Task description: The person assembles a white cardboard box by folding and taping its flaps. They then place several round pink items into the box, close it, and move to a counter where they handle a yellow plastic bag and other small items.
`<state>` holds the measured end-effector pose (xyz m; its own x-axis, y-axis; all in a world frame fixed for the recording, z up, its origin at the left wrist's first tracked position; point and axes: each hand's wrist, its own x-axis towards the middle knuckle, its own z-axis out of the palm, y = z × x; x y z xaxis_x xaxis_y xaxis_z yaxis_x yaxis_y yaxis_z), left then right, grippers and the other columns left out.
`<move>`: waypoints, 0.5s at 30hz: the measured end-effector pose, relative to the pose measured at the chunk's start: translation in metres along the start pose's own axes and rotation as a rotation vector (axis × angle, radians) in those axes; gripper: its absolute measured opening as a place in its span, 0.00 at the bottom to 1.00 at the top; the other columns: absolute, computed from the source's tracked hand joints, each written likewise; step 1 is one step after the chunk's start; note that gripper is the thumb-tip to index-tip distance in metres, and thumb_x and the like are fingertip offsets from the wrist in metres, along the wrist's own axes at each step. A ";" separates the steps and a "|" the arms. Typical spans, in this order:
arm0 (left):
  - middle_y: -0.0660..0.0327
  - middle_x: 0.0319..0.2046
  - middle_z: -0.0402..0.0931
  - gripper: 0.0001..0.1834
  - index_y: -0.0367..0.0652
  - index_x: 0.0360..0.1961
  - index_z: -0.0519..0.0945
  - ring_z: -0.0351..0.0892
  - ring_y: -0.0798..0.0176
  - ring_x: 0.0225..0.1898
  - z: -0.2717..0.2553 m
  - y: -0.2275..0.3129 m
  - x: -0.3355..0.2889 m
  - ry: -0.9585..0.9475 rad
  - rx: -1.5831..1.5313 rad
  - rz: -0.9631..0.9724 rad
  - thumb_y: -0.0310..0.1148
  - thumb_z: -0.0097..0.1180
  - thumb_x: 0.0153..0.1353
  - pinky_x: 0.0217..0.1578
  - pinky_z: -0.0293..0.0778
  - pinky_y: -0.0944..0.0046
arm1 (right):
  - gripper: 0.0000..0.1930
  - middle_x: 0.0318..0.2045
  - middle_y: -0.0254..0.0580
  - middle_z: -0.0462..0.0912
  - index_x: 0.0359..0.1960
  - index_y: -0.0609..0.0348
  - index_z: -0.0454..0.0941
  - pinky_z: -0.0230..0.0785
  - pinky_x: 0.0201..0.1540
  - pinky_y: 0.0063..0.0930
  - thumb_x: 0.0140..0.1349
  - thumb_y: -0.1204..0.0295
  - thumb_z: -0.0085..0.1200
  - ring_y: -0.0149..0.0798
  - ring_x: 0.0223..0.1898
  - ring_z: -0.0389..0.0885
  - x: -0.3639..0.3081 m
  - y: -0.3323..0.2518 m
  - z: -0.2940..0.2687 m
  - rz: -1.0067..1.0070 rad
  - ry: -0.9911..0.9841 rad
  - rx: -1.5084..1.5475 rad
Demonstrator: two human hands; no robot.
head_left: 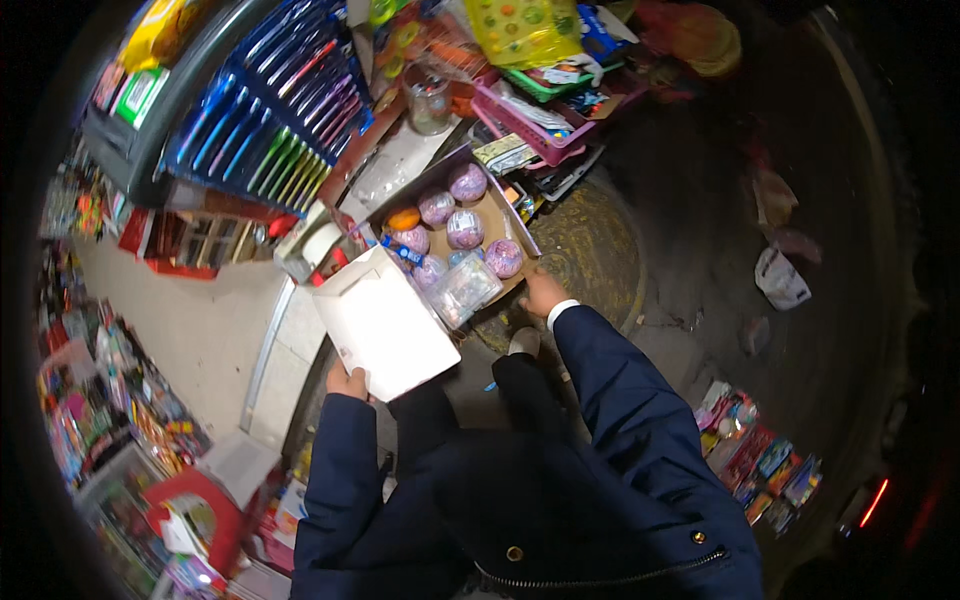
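Note:
In front of me is an open cardboard box (490, 228) with several pink-purple patterned balls (466, 229) inside. An orange piece (404, 218), a blue tube (402, 250) and a clear plastic case (465, 290) lie among them. The case rests toward the near side. A plain white panel (385, 325) slants over the near left side; whether it is the box's own lid I cannot tell. My left hand (347, 382) pinches the panel's lower left edge, its thumb on top. My right hand (543, 294) is closed on the box's near right corner, fingers partly hidden.
A blue rack of pens (270, 110) stands at far left. Beyond the box are a glass jar (428, 100) and a pink basket (548, 142) of goods. A round yellowish patch (605, 235) marks the dark ground. Colourful packets (765, 455) lie at right, near a white bag (780, 280).

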<state>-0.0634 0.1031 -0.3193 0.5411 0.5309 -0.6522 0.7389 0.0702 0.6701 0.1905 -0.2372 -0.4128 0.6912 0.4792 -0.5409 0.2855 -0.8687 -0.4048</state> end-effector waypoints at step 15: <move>0.47 0.42 0.78 0.40 0.43 0.73 0.56 0.75 0.62 0.17 0.089 -0.043 0.101 0.074 -0.175 0.218 0.16 0.39 0.55 0.13 0.69 0.63 | 0.52 0.53 0.61 0.73 0.65 0.51 0.65 0.73 0.55 0.45 0.31 0.62 0.77 0.62 0.52 0.78 0.166 0.031 0.045 -0.539 -0.296 -0.451</move>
<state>-0.0044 0.0786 -0.4456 0.6441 0.6092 -0.4626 0.5242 0.0889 0.8469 0.2846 -0.1794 -0.5481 0.1902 0.8101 -0.5545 0.8209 -0.4411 -0.3628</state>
